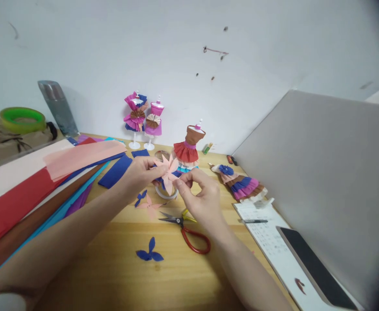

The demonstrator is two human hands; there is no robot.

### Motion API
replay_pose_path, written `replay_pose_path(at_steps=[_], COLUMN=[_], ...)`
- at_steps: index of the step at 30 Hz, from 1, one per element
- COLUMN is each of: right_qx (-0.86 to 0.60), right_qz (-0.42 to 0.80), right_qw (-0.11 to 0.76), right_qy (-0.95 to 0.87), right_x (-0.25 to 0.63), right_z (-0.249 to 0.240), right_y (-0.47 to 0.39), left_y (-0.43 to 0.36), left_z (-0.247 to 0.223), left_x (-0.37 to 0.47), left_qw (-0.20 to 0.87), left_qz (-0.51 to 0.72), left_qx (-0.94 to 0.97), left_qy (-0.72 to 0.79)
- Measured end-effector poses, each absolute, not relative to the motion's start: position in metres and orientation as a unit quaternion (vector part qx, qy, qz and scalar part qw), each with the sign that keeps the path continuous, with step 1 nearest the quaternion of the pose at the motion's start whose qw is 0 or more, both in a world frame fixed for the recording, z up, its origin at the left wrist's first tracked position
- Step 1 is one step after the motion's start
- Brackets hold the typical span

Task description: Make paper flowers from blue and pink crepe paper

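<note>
A pink paper flower (pixel 168 171) with pointed petals is held up over the middle of the table, dark blue paper showing behind it. My left hand (pixel 143 172) pinches its left side between thumb and fingers. With thumb and forefinger, my right hand (pixel 198 190) grips a petal at the lower right. Below the hands lie a pink petal cutout (pixel 149 206), a small blue cutout (pixel 140 198) and a roll of white tape (pixel 166 194), partly hidden. Scissors (pixel 178 220) rest open beneath my right hand. Closer to me is a three-petalled blue cutout (pixel 150 251).
Coloured paper sheets (pixel 21 203) cover the left side. Mini dress forms (pixel 153 121) and one in a red-brown paper dress (pixel 190 144) stand by the wall. At right lie another paper dress (pixel 241 183), a laptop (pixel 306 172)-like grey panel and a white board (pixel 260 237) with a pen.
</note>
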State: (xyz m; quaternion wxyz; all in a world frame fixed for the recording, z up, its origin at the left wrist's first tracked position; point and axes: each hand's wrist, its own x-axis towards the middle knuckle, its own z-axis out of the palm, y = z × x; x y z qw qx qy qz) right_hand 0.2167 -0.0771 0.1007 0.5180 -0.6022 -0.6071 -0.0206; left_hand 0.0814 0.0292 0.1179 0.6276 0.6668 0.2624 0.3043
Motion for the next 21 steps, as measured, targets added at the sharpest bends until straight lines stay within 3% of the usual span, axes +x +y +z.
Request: replay_pose_path(at_steps=[21], right_qx=[-0.614], right_qz=[-0.008], right_qw=[0.505], right_qy=[-0.606], right_x=[0.232], right_z=[0.105], right_y=[-0.077], left_y=[0.028], left_z=[0.111], left_x=[0.083], left_qw=[0.602], left_qz=[0.302], left_qx=[0.699], left_qy=[0.239])
